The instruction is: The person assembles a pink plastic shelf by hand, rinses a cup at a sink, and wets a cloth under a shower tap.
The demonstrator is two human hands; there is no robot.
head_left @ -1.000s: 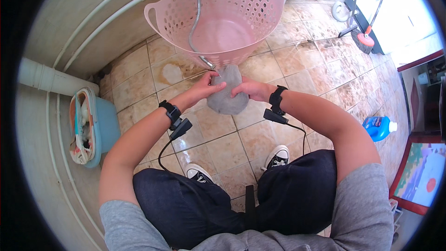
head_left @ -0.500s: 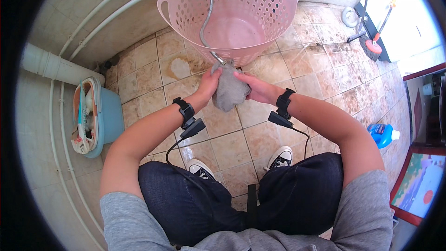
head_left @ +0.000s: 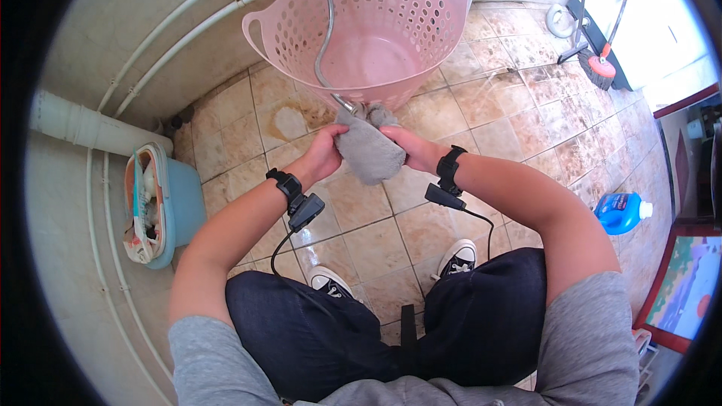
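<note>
A grey, plush-looking cloth [head_left: 371, 152] hangs between my two hands, just in front of the basket. My left hand [head_left: 326, 152] is closed on its left edge, and my right hand [head_left: 415, 148] grips the right edge with the thumb on top. The metal end of a flexible grey hose [head_left: 325, 53] reaches down to the cloth's bunched upper part; whether it touches the fabric I cannot tell. Behind the cloth stands a pink perforated laundry basket [head_left: 361, 94] with two loop handles, the hose passing in front of it.
At left, a light-blue bin [head_left: 186, 203] holding packages stands by the wall beneath a thick white pipe [head_left: 86, 120]. A blue bottle [head_left: 618, 212] with a white cap is on the tiled floor [head_left: 361, 233] at right. A red-headed brush [head_left: 598, 71] leans farther back.
The cloth now hangs more spread out and flatter between my hands, which sit slightly wider apart. The view has shifted a little, moving the basket and hose left in the picture.
</note>
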